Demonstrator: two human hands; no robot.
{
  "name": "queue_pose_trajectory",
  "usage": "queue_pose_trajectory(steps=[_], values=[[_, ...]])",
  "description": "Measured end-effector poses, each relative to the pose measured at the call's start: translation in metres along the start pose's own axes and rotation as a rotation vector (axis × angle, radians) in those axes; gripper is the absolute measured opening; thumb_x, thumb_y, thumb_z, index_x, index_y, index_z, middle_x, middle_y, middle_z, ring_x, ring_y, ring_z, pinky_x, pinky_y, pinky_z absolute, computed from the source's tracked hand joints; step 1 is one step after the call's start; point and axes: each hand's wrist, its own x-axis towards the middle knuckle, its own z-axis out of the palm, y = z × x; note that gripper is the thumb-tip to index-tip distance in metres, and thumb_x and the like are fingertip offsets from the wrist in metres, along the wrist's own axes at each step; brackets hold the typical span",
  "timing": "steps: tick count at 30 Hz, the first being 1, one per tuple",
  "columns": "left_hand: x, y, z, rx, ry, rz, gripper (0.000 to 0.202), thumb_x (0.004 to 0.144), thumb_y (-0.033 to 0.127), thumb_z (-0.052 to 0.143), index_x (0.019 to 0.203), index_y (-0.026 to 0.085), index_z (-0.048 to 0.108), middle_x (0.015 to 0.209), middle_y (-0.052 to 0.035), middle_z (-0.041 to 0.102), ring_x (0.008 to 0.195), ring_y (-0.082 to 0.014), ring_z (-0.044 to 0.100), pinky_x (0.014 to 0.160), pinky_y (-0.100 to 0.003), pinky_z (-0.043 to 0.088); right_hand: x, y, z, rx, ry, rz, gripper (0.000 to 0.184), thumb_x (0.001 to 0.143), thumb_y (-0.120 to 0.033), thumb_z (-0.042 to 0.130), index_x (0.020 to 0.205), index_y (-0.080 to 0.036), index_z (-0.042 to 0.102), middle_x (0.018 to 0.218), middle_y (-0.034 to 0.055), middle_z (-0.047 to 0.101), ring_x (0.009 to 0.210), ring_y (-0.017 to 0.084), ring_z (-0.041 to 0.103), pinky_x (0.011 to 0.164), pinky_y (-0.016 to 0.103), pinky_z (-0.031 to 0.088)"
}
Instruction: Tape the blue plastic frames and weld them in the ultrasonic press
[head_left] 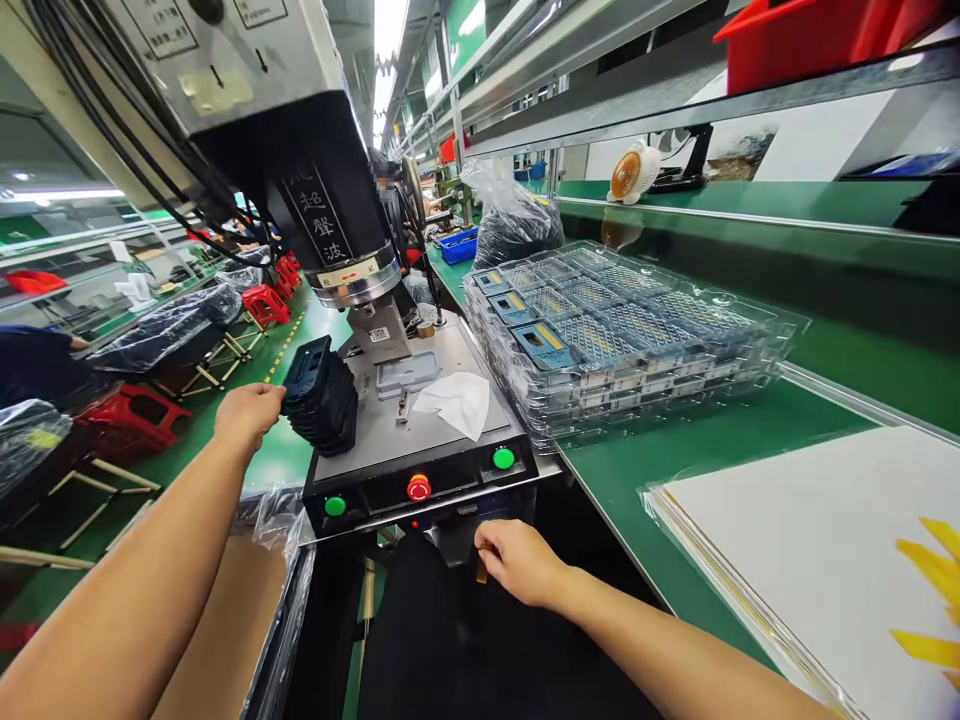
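My left hand reaches to the left side of the machine, fingers closed at the edge of a dark plastic casing. That casing tops a leaning stack of similar black casings on the machine's metal bed. Low in front of the machine, over my lap, is my right hand, its fingers curled together. A small amber strip shows just under those fingertips. Beneath the machine's metal horn lies a pale grey fixture, with a crumpled white cloth beside it.
Green buttons and a red emergency stop button line the machine's front. Clear trays with blue-grey parts are stacked to the right. Nearer lies a white sheet with yellow strips. A lined carton stands lower left.
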Motion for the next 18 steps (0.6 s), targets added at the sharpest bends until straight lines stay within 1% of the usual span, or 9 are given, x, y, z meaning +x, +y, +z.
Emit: queue_pose_trajectory(steps=[3, 5, 8, 10, 13, 14, 16, 18], values=[[-0.006, 0.003, -0.007, 0.125, 0.058, 0.011, 0.038, 0.076, 0.045, 0.05, 0.094, 0.017, 0.069, 0.053, 0.0004, 0.053, 0.065, -0.0225, 0.056, 0.066, -0.035, 0.045, 0.002, -0.002, -0.002, 0.14, 0.053, 0.043, 0.011, 0.077, -0.015, 0.052, 0.078, -0.019, 0.063, 0.073, 0.0, 0.065, 0.066, 0.013, 0.057, 0.062, 0.023, 0.037], [-0.009, 0.007, -0.011, 0.193, 0.072, 0.032, 0.038, 0.075, 0.043, 0.051, 0.096, 0.017, 0.069, 0.061, -0.0011, 0.057, 0.078, -0.0254, 0.059, 0.077, -0.04, 0.047, 0.004, -0.002, -0.002, 0.275, 0.079, 0.092, 0.008, 0.076, -0.016, 0.055, 0.075, -0.018, 0.062, 0.07, -0.0008, 0.064, 0.065, 0.012, 0.056, 0.061, 0.022, 0.038], [-0.008, 0.016, -0.014, 0.267, 0.079, 0.041, 0.042, 0.074, 0.048, 0.055, 0.094, 0.014, 0.069, 0.077, -0.0045, 0.062, 0.096, -0.0292, 0.059, 0.087, -0.048, 0.045, 0.009, 0.0, 0.001, 0.594, 0.113, 0.241, 0.003, 0.071, -0.014, 0.06, 0.071, -0.017, 0.061, 0.064, -0.0028, 0.059, 0.059, 0.011, 0.056, 0.057, 0.022, 0.04], [-0.006, 0.022, -0.015, 0.316, 0.054, 0.034, 0.048, 0.074, 0.054, 0.056, 0.091, 0.011, 0.069, 0.081, -0.0041, 0.064, 0.099, -0.0287, 0.06, 0.088, -0.05, 0.045, 0.011, 0.001, 0.002, 0.762, 0.127, 0.348, 0.004, 0.069, -0.014, 0.061, 0.072, -0.016, 0.06, 0.061, -0.0039, 0.058, 0.055, 0.01, 0.056, 0.053, 0.021, 0.041], [-0.006, 0.03, -0.016, 0.354, 0.022, -0.005, 0.049, 0.074, 0.053, 0.059, 0.087, 0.007, 0.067, 0.075, -0.0001, 0.064, 0.09, -0.0244, 0.065, 0.082, -0.046, 0.048, 0.013, 0.001, 0.002, 0.856, 0.126, 0.422, 0.007, 0.07, -0.017, 0.061, 0.077, -0.016, 0.059, 0.061, -0.004, 0.058, 0.051, 0.009, 0.057, 0.049, 0.02, 0.042], [-0.006, 0.032, -0.016, 0.35, 0.024, -0.02, 0.046, 0.073, 0.05, 0.061, 0.086, 0.006, 0.067, 0.074, 0.0009, 0.064, 0.088, -0.0238, 0.066, 0.08, -0.045, 0.049, 0.013, 0.0, 0.002, 0.882, 0.127, 0.434, 0.008, 0.071, -0.018, 0.061, 0.078, -0.016, 0.059, 0.061, -0.004, 0.058, 0.05, 0.009, 0.057, 0.048, 0.02, 0.042], [-0.007, 0.034, -0.017, 0.339, 0.033, -0.033, 0.038, 0.071, 0.041, 0.064, 0.084, 0.006, 0.067, 0.076, 0.001, 0.065, 0.092, -0.026, 0.066, 0.08, -0.043, 0.049, 0.013, -0.001, 0.0, 0.935, 0.13, 0.451, 0.009, 0.07, -0.019, 0.061, 0.078, -0.015, 0.059, 0.06, -0.0042, 0.058, 0.049, 0.008, 0.056, 0.046, 0.019, 0.043], [-0.008, 0.036, -0.019, 0.312, 0.06, 0.013, 0.03, 0.07, 0.033, 0.063, 0.081, 0.005, 0.068, 0.08, -0.0011, 0.067, 0.098, -0.0304, 0.064, 0.082, -0.046, 0.048, 0.013, -0.002, -0.001, 0.983, 0.135, 0.459, 0.01, 0.069, -0.02, 0.062, 0.077, -0.015, 0.059, 0.059, -0.0042, 0.058, 0.048, 0.008, 0.056, 0.045, 0.018, 0.042]])
